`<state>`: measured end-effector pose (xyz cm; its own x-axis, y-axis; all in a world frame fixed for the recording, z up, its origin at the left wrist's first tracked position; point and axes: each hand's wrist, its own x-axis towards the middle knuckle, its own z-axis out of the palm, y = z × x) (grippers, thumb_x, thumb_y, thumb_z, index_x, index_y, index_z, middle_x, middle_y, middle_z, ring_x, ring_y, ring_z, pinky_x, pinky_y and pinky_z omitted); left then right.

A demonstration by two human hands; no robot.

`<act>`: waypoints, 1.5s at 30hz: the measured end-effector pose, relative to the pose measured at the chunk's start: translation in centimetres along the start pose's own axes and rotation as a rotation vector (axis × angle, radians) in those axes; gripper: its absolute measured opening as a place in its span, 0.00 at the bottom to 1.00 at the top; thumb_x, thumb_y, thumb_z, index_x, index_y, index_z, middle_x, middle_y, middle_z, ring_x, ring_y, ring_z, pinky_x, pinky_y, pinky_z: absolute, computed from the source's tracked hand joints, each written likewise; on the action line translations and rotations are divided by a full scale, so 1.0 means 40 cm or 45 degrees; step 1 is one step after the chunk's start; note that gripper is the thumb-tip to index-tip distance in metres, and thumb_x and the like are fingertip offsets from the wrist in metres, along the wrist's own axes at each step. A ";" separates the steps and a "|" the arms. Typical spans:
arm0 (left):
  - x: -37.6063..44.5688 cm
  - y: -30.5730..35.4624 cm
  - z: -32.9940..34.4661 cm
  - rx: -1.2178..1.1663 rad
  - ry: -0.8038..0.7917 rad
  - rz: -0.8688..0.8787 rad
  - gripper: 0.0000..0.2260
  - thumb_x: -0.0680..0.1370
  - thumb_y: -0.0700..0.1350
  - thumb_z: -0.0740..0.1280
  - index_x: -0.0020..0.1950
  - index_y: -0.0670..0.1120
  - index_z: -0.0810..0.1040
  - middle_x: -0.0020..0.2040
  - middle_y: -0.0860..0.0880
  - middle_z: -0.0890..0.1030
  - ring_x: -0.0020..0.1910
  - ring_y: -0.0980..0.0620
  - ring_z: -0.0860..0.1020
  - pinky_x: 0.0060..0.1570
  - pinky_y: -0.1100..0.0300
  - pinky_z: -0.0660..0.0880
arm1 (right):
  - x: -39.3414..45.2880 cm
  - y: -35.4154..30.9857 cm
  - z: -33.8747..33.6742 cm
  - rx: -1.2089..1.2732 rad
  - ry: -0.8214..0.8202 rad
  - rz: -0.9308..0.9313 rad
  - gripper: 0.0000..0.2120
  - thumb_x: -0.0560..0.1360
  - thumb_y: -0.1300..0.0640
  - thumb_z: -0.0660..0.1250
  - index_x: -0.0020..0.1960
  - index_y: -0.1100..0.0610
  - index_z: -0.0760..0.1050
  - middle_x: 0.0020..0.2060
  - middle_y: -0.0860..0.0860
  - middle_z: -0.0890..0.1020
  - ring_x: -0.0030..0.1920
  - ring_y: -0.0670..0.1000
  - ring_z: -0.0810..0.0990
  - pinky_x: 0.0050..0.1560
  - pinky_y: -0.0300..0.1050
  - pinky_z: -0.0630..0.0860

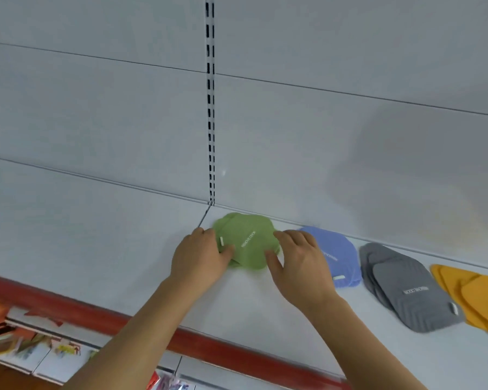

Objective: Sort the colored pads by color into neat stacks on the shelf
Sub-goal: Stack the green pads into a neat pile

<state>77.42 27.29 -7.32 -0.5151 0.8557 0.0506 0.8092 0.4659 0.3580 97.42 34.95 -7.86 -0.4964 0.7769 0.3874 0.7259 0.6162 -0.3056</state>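
Left hand (199,258) and right hand (300,261) clasp opposite edges of the fanned stack of thin green ribbed pads (247,240). The pads appear light, limp and slippery; squaring by the edges seems best.

shop: slotted shelving (210,108), red shelf edge (96,313)
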 end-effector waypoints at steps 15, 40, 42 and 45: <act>0.038 -0.002 -0.043 -0.846 -0.123 0.104 0.09 0.77 0.41 0.75 0.46 0.51 0.77 0.38 0.56 0.82 0.36 0.60 0.79 0.39 0.69 0.75 | 0.224 0.030 0.077 0.384 -0.386 0.324 0.23 0.76 0.49 0.72 0.70 0.49 0.76 0.43 0.43 0.79 0.49 0.47 0.78 0.50 0.41 0.73; 0.115 -0.037 -0.068 -0.139 -0.480 0.083 0.16 0.76 0.56 0.71 0.36 0.48 0.74 0.34 0.51 0.74 0.40 0.44 0.77 0.38 0.57 0.69 | 0.231 0.038 -0.128 0.530 -0.528 0.293 0.12 0.78 0.61 0.70 0.50 0.43 0.82 0.41 0.45 0.86 0.45 0.50 0.85 0.53 0.53 0.81; 0.108 -0.034 -0.070 -0.188 -0.397 0.122 0.10 0.76 0.51 0.70 0.38 0.50 0.72 0.39 0.51 0.79 0.43 0.45 0.79 0.38 0.57 0.71 | 0.248 0.023 -0.128 0.501 -0.570 0.227 0.13 0.78 0.61 0.69 0.49 0.41 0.81 0.41 0.45 0.85 0.43 0.47 0.83 0.51 0.51 0.80; 0.111 -0.030 -0.090 -0.371 -0.289 0.299 0.07 0.77 0.47 0.70 0.42 0.49 0.73 0.41 0.52 0.81 0.42 0.47 0.79 0.42 0.54 0.75 | 0.266 0.009 -0.134 0.599 -0.629 0.161 0.13 0.78 0.63 0.70 0.50 0.43 0.82 0.42 0.47 0.86 0.44 0.47 0.83 0.51 0.51 0.79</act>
<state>73.14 29.70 -4.18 -0.2253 0.9737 -0.0325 0.7665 0.1978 0.6111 94.94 42.73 0.82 -0.6610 0.7457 -0.0836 0.5645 0.4208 -0.7101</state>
